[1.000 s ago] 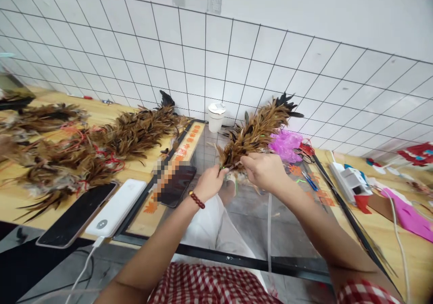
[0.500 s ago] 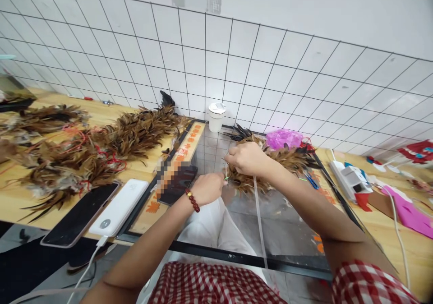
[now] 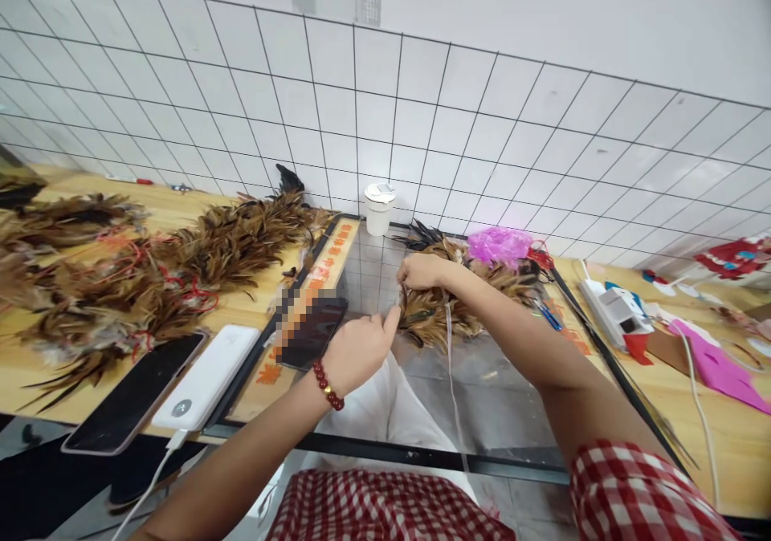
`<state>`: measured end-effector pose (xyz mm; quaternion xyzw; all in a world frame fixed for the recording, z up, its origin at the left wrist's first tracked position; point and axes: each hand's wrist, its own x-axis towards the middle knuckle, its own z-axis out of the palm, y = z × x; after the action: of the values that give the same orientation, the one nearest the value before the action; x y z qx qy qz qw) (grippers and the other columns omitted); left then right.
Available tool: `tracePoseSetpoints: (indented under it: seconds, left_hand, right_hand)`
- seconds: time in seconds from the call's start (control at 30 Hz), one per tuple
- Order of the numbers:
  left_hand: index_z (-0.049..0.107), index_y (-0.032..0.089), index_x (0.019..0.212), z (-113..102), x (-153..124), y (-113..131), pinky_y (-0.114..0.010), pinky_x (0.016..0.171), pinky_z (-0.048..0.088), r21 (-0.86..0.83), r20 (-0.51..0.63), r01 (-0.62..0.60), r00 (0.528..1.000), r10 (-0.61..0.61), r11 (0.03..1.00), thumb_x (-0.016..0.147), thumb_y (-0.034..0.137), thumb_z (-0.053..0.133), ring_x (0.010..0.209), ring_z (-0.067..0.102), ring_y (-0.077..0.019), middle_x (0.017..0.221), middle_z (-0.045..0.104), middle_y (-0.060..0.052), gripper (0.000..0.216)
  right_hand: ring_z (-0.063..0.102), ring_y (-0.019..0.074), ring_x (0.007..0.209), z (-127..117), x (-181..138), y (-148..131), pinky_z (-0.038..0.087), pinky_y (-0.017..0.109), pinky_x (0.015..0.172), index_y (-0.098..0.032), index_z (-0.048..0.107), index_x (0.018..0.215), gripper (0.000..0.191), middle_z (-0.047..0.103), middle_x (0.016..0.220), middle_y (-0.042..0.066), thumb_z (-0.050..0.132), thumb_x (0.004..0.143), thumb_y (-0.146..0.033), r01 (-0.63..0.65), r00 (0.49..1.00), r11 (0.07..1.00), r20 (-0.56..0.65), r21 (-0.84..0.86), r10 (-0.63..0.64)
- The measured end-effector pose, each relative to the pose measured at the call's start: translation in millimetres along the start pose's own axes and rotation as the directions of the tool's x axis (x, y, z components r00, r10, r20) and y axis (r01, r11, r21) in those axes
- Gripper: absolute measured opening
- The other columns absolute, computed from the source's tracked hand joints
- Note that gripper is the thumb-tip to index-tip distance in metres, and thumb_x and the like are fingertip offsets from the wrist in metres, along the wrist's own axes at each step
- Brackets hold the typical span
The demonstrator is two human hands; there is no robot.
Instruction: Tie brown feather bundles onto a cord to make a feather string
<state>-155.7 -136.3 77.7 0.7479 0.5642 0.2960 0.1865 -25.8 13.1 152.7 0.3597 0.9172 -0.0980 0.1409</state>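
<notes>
A bundle of brown feathers (image 3: 449, 312) lies on the glass table top (image 3: 506, 396) in front of me. My right hand (image 3: 422, 270) is closed on the bundle's near-left end. My left hand (image 3: 359, 351), with a red bead bracelet on the wrist, is curled just left of it, its thumb tip touching the feathers' stem end. A thin pale strip (image 3: 450, 364) hangs down from the bundle towards me.
Piles of tied brown feathers (image 3: 169, 272) cover the wooden bench at left. Near them lie a phone (image 3: 132, 392), a white power bank (image 3: 208, 376) and a second dark phone (image 3: 316, 328). A white cup (image 3: 379, 208), a pink bag (image 3: 499, 246), and a power strip (image 3: 611, 312) stand further back and right.
The feather bundle went from held upright to lying flat on the glass. My right hand moved left and away with it; my left hand shifted slightly nearer and left.
</notes>
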Motion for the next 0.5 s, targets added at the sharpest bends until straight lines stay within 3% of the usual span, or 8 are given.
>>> tracePoseSetpoints:
  seconds: [0.17,0.27,0.33,0.4,0.47,0.5]
  left_hand:
    - [0.061,0.02,0.099,0.4,-1.2,-4.4,-0.036,0.081,0.041,0.051,0.188,-0.096,0.978,0.085,0.994,0.081,0.025,0.048,0.083,0.058,-0.0257,0.085,0.06,-0.013,0.023]
    - [0.061,0.022,0.099,-9.0,-0.4,-6.5,-0.035,0.08,0.041,0.072,0.257,-0.147,0.958,0.124,0.986,0.08,0.025,0.049,0.08,0.058,-0.0241,0.084,0.062,-0.012,0.022]
    - [0.062,0.023,0.098,-22.5,0.7,-11.5,-0.033,0.078,0.042,0.095,0.28,-0.155,0.952,0.123,0.983,0.081,0.025,0.048,0.079,0.059,-0.0226,0.084,0.063,-0.01,0.023]
    - [0.063,0.023,0.098,-40.7,1.8,-20.6,-0.03,0.077,0.042,0.111,0.286,-0.141,0.953,0.104,0.984,0.08,0.026,0.049,0.079,0.059,-0.0213,0.085,0.064,-0.008,0.022]
    - [0.064,0.024,0.097,-61.0,2.3,-32.6,-0.028,0.075,0.042,0.109,0.298,-0.142,0.949,0.103,0.984,0.079,0.027,0.05,0.079,0.06,-0.0208,0.084,0.065,-0.008,0.023]
    - [0.064,0.024,0.096,-71.2,2.3,-38.9,-0.028,0.074,0.042,0.099,0.314,-0.145,0.943,0.107,0.984,0.079,0.028,0.05,0.079,0.06,-0.0206,0.083,0.065,-0.007,0.023]
  right_hand:
    - [0.063,0.0216,0.087,7.5,8.4,18.8,0.043,0.026,0.066,-0.02,0.074,0.092,0.025,0.071,0.093,0.01,0.055,0.078,-0.029,-0.163,0.964,0.986,-0.222,-0.042,0.15]
    - [0.063,0.0179,0.08,13.0,-10.8,47.5,0.043,0.023,0.067,-0.018,0.074,0.086,0.022,0.071,0.087,0.008,0.061,0.076,-0.031,-0.109,0.988,0.987,-0.098,0.121,0.121]
    - [0.061,0.014,0.072,16.8,-42.6,73.7,0.044,0.022,0.063,-0.019,0.074,0.088,0.027,0.071,0.084,0.005,0.061,0.077,-0.04,-0.049,0.998,0.925,-0.007,0.376,0.055]
    - [0.057,0.0118,0.06,22.9,-89.2,101.3,0.041,0.022,0.054,-0.018,0.073,0.088,0.035,0.069,0.075,0.004,0.062,0.073,-0.049,-0.077,0.997,0.827,0.042,0.557,0.064]
    - [0.054,0.0109,0.053,33.9,-145.4,125.4,0.038,0.023,0.049,-0.018,0.074,0.08,0.038,0.066,0.066,0.004,0.06,0.073,-0.053,-0.121,0.991,0.762,0.038,0.636,0.126]
    - [0.051,0.0108,0.049,41.8,-174.8,134.7,0.036,0.024,0.046,-0.018,0.074,0.072,0.041,0.063,0.058,0.004,0.06,0.072,-0.056,-0.157,0.975,0.746,-0.019,0.647,0.222]
